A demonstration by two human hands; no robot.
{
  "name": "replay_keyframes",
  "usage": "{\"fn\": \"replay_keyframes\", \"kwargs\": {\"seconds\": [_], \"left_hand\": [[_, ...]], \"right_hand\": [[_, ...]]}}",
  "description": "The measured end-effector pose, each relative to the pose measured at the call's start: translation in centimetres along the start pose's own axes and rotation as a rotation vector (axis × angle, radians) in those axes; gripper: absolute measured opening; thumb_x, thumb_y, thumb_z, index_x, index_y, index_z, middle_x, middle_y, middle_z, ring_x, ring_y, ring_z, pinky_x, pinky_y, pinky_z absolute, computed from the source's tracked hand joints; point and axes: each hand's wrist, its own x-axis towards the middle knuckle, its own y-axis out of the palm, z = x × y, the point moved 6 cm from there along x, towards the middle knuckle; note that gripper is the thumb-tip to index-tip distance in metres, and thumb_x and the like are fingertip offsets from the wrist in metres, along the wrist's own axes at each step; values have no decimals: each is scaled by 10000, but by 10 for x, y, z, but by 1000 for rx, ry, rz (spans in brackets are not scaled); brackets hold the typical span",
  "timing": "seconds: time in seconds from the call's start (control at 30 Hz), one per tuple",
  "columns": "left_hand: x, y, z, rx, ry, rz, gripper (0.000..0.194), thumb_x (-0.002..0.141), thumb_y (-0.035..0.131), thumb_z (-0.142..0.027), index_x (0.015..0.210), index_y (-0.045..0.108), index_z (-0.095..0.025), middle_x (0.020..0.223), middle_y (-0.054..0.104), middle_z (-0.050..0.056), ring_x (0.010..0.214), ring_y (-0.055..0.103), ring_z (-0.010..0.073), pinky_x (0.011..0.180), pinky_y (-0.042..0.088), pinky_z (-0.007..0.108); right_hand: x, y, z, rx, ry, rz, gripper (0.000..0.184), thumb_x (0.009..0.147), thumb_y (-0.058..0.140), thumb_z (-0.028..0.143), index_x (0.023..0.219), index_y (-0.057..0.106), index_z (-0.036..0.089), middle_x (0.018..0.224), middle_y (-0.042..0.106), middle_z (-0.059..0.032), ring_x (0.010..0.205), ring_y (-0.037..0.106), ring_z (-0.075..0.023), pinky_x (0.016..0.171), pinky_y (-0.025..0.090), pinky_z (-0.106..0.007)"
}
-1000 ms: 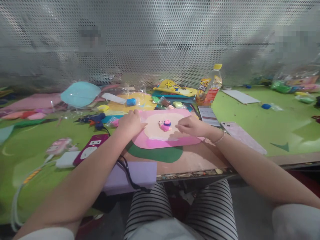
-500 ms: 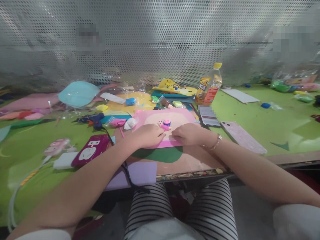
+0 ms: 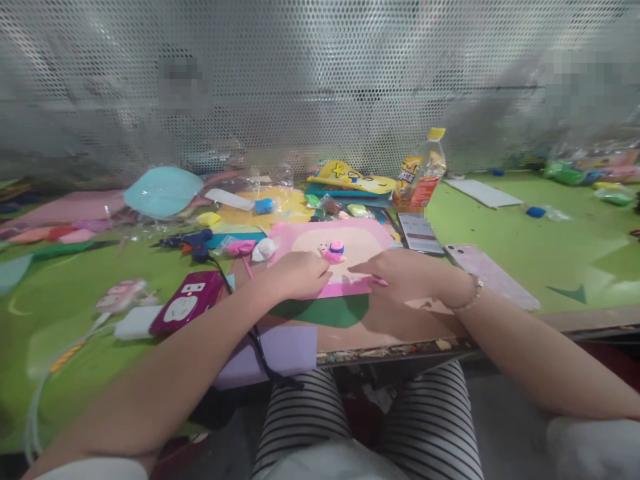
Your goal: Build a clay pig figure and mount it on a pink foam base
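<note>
A small clay snail (image 3: 334, 251), pink-bodied with a blue and pink spiral shell, lies on a cream panel on a pink sheet (image 3: 345, 289). My left hand (image 3: 306, 272) rests on the sheet just left of and below the snail, its fingers curled together with the tips close to the snail's body. What they pinch, if anything, is hidden. To the right, my right hand (image 3: 405, 275) hovers low over the sheet's edge. Its index finger points toward the snail while the others curl in, with a small pink tip showing beneath them. A green piece (image 3: 325, 310) sticks out under the sheet.
A glue gun (image 3: 193, 244), a magenta device (image 3: 187, 303) with cable and clay packets (image 3: 240, 247) lie left. Behind stand a drink bottle (image 3: 421, 170) and yellow cutouts (image 3: 345, 177). Two phones, one lit (image 3: 420, 233), one pink-backed (image 3: 495, 275), lie right. Purple foam (image 3: 285, 350) overhangs the front edge.
My right hand has shifted right, away from the snail, and turned so its index finger points out; a pink tip now shows beneath it. My left hand stays by the snail.
</note>
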Motion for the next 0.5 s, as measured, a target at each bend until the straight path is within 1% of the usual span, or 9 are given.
{"fn": "replay_keyframes", "kwargs": {"seconds": [0.07, 0.13, 0.2, 0.27, 0.37, 0.5], "left_hand": [[0, 2, 1, -5, -8, 57, 409, 875, 284, -261, 840, 678, -158, 881, 683, 113, 759, 623, 212, 677, 443, 323], [0, 5, 1, -4, 3, 100, 402, 865, 288, -240, 859, 679, -147, 891, 685, 124, 761, 626, 224, 674, 442, 334], [1, 7, 2, -8, 9, 112, 404, 865, 285, -239, 871, 675, -137, 898, 685, 129, 771, 627, 232, 673, 439, 339], [2, 8, 3, -26, 5, 114, 414, 873, 276, -257, 860, 671, -135, 898, 684, 129, 776, 628, 234, 676, 438, 339], [3, 11, 6, -73, -33, 119, 443, 889, 260, -312, 844, 667, -143, 915, 682, 127, 794, 627, 231, 678, 436, 331], [3, 14, 10, -102, -71, 122, 473, 894, 253, -374, 856, 666, -148, 928, 681, 131, 799, 625, 237, 659, 436, 327]], "right_hand": [[-3, 5, 5, -6, -18, 53, 353, 841, 427, 249, 1158, 569, 187, 692, 647, -57, 523, 518, -142, 480, 218, -256], [-4, 11, 10, -40, -14, 69, 343, 844, 420, 260, 1137, 581, 182, 648, 631, -54, 483, 493, -135, 464, 185, -260], [-5, 14, 15, -80, -8, 56, 324, 859, 398, 262, 1103, 593, 173, 610, 614, -52, 460, 479, -132, 467, 173, -269], [-6, 15, 19, -135, -1, 30, 332, 873, 374, 253, 1110, 584, 155, 562, 592, -46, 439, 463, -132, 475, 170, -277], [-7, 15, 24, -217, -1, 0, 335, 871, 379, 244, 1104, 585, 120, 526, 575, -52, 436, 456, -140, 487, 168, -281], [-10, 16, 26, -258, 21, -29, 294, 875, 384, 202, 1030, 618, 113, 508, 557, -60, 436, 454, -148, 483, 160, -289]]}}
